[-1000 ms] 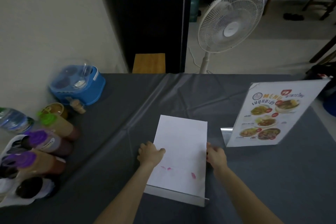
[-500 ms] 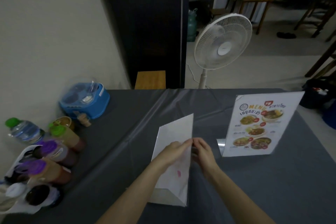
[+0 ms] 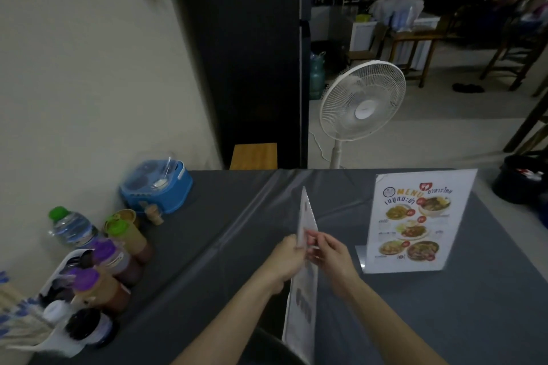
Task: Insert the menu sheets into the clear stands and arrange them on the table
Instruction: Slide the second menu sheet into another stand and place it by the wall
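Note:
A clear stand with a menu sheet in it [image 3: 303, 299] is lifted off the grey table [image 3: 444, 320] and turned almost edge-on to me, tall and narrow. My left hand [image 3: 286, 261] grips its left face and my right hand [image 3: 329, 258] pinches its right face near the middle. A second clear stand [image 3: 415, 222] stands upright at the right of the table, its colourful menu facing me.
Sauce bottles [image 3: 118, 261], a water bottle [image 3: 71, 225] and a white caddy [image 3: 56, 332] crowd the table's left edge, with a blue container [image 3: 157, 187] behind them. A white standing fan [image 3: 361, 109] and a wooden stool [image 3: 253, 155] stand beyond the far edge.
The stand lay flat on the table with a hand on each side. Both hands have raised it and turned it upright, edge-on to me. The camera has tilted up.

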